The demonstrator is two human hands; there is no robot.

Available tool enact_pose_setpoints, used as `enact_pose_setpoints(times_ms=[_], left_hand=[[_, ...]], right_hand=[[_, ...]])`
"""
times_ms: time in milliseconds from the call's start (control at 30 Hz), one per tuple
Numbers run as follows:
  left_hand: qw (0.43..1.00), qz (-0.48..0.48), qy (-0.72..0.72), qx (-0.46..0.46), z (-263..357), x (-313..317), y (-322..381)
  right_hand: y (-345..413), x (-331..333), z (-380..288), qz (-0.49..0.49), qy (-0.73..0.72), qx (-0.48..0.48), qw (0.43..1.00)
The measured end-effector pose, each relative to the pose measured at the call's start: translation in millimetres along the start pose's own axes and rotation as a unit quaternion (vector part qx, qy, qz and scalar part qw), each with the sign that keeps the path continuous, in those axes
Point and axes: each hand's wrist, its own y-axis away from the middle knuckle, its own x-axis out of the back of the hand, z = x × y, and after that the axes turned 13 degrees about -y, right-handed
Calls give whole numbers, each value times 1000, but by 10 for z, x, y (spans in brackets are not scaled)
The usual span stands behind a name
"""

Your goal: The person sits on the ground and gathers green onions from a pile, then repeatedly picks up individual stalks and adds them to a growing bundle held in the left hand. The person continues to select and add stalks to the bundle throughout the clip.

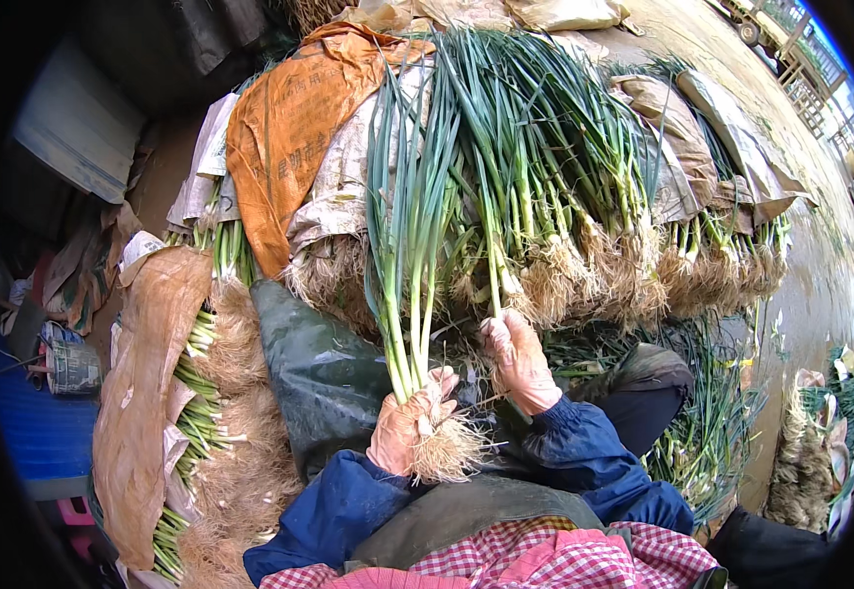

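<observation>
My left hand (396,436), in what looks like a thin pale glove, grips a few long green onions (405,294) just above their roots. Their pale root tuft (450,446) hangs out below the fingers, and the leaves point away from me. My right hand (521,362), gloved alike, is closed around the lower end of another green onion stalk (494,276) at the near edge of a large heap of green onions (544,154). That stalk's root end is hidden by the hand. The heap lies with roots towards me.
An orange woven sack (294,125) and a whitish sack (338,184) cover the heap's left part. More bundles lie left under a brown sack (150,397). Loose leaves (707,420) litter the ground at right. A dark green waterproof cover (316,375) drapes before me. A bucket (73,367) stands far left.
</observation>
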Motion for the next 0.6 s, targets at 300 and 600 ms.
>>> enact_pose_setpoints(times_ms=[300,600], left_hand=[[956,-272,74,87,-242,104,-375],[971,-181,120,103,-30,-25,-362]], right_hand=[[-784,385,-337,-8,587,181,789],[-41,-38,-577,-91,-102,-182,974]])
